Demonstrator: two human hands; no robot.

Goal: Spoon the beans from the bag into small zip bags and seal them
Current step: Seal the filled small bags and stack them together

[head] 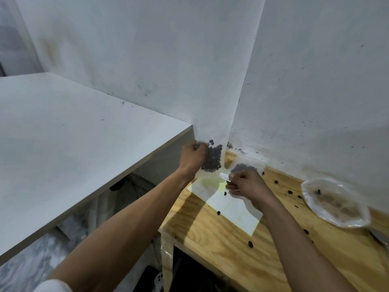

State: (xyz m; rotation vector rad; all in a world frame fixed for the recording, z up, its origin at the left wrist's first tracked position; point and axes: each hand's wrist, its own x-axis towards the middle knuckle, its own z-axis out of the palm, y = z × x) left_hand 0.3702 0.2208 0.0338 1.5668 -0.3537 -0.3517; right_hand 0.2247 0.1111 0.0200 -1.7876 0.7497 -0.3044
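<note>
Left hand (192,155) has its fingers curled round the top edge of a small clear plastic zip bag of dark beans (212,159), holding it up off the pale wooden table (231,245) in the corner by the white wall (315,81). My guess is it's kept upright like that so the beans sit at the bottom and stay out of the zip strip while it gets closed or tagged.

Right hand (246,184) is pinching a small white paper slip (224,175) with some writing on it, too blurry to read, held just beside the lower corner of the bag. Looks like a label.

The bag itself is floppy and see-through, the beans clumped in a dark lump; can't tell if the zip is shut. A second clear bag with beans (245,167) lies flat behind the right hand, and a pale sheet of paper (229,205) lies under both hands. The big crinkly clear bag (334,203) sits off to the right, and loose dark beans (250,243) are scattered all over the table, so spills are clearly a thing here.
</note>
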